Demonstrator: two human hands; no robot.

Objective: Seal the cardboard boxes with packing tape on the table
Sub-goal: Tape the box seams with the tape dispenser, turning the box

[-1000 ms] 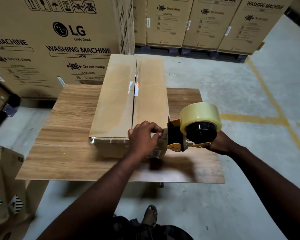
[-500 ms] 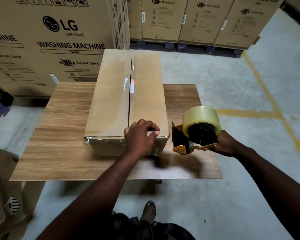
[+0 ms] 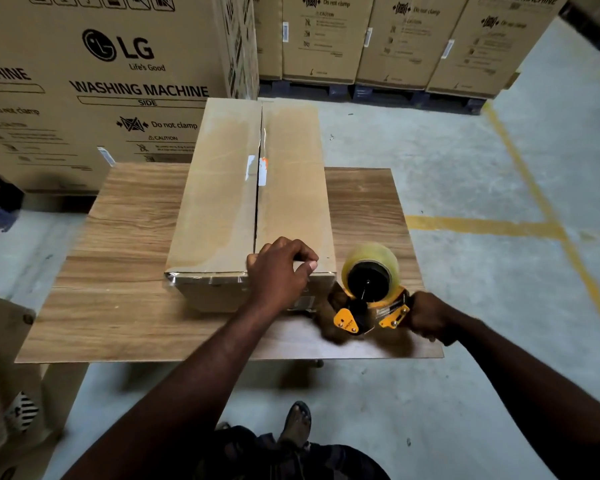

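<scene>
Cardboard box [image 3: 219,209] lies lengthwise on the wooden surface [image 3: 129,244], flaps closed, centre seam visible. Left hand [image 3: 278,277] rests on its near top edge, fingers curled, thumb against forefinger; whether they pinch tape cannot be told. Right hand [image 3: 430,317]: fingers clamped round the handle of the tape dispenser [image 3: 369,289], just beside the box's near right corner
</scene>
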